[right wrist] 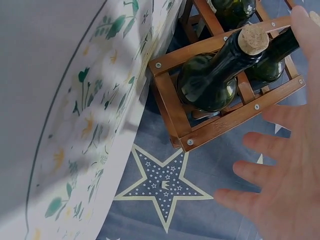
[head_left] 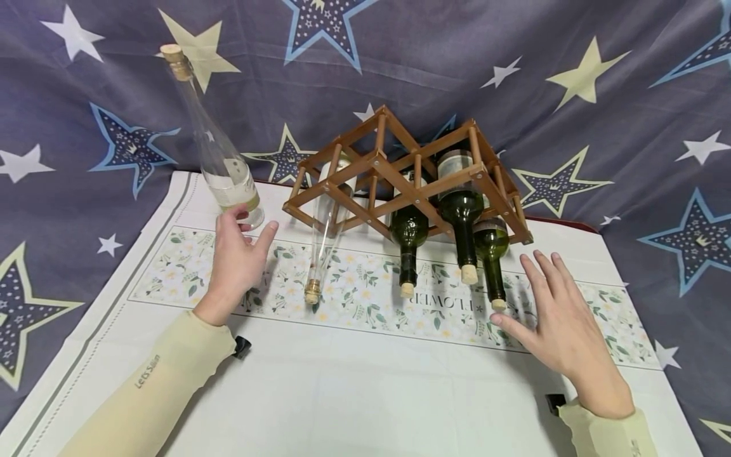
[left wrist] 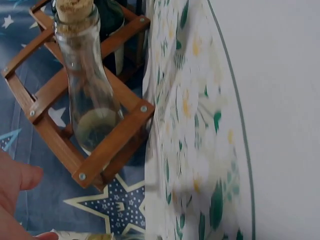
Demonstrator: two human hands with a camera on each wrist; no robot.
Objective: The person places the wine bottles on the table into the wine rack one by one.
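A clear corked bottle with a pale label stands upright at the left of the table. My left hand is at its lower part, fingers overlapping the base in the head view and thumb spread away. To its right is a wooden lattice wine rack. A second clear corked bottle lies in the rack, neck pointing toward me. Three green corked bottles, a left one, an upper one and a lower right one, lie likewise. My right hand, fingers spread and holding nothing, is beside the lower right bottle's cork.
A white tablecloth with a floral printed band covers the table, the rack standing near its back edge. Behind and at both sides hangs a dark cloth printed with stars.
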